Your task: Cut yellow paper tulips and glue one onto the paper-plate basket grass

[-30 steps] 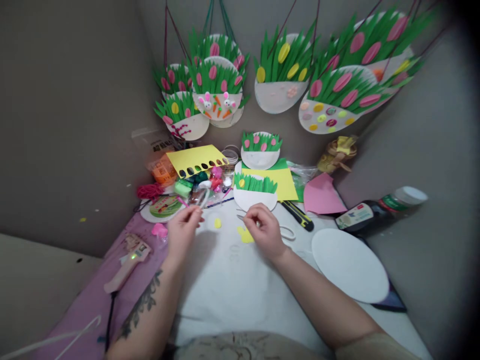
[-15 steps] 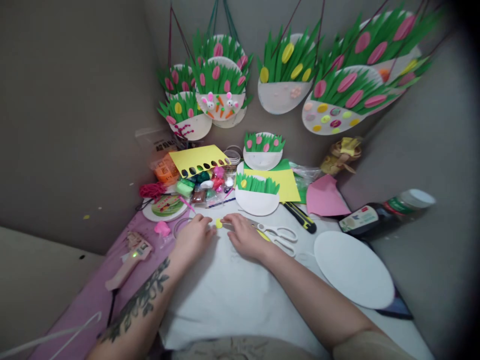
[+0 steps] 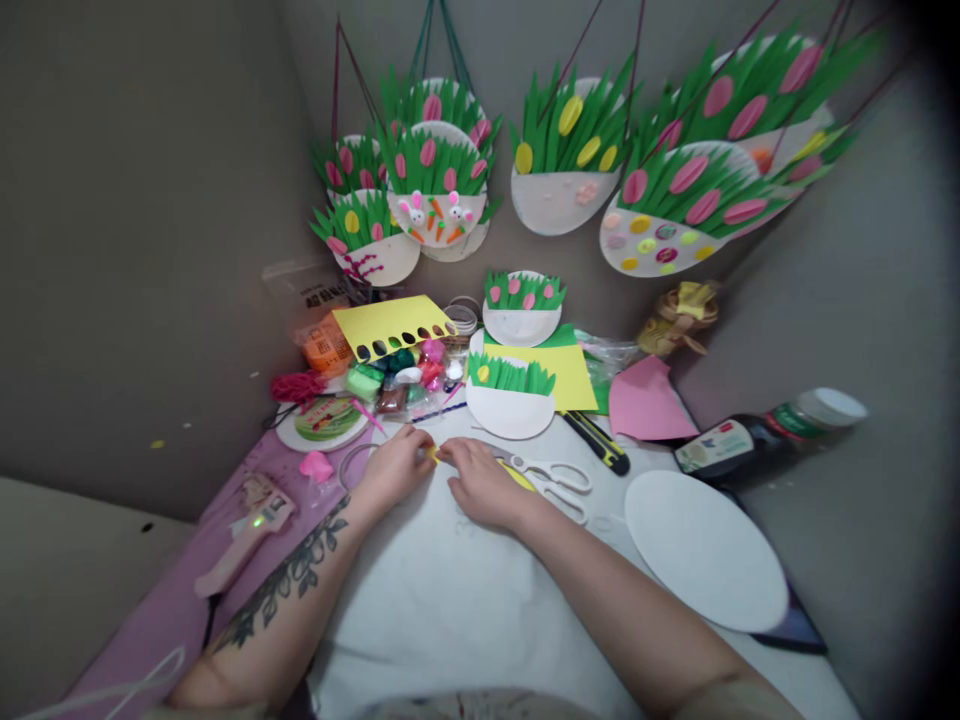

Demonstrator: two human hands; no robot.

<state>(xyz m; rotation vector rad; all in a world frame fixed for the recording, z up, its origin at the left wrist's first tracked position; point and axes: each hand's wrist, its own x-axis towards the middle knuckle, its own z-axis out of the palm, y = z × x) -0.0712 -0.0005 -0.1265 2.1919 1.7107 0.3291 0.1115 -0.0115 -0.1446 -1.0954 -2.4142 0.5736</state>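
Note:
Between the fingertips of both hands, over the white cloth (image 3: 420, 600), is a small yellow paper oval (image 3: 432, 454), seen mostly as a narrow strip. My left hand (image 3: 396, 468) pinches its left side. The fingers of my right hand (image 3: 480, 485) close on its right side, partly covering it. White-handled scissors (image 3: 561, 474) lie just right of my right hand, their blades partly behind it. Under the scissors is some more yellow paper (image 3: 519, 477). Beyond the hands lies a half paper plate (image 3: 511, 415) with green paper grass and one yellow oval.
A pink glue gun (image 3: 247, 540) with a green light sits at left. To the right are a utility knife (image 3: 598, 443), a white oval plate (image 3: 705, 550) and a tilted dark bottle (image 3: 739, 440). Clay packets (image 3: 391, 400) and a yellow sheet (image 3: 394, 325) lie behind. Decorated plates (image 3: 566, 200) hang on the wall.
My fingertips have drawn closer together around the yellow oval, which showed as a rounder face before and now shows narrower. The view has shifted slightly.

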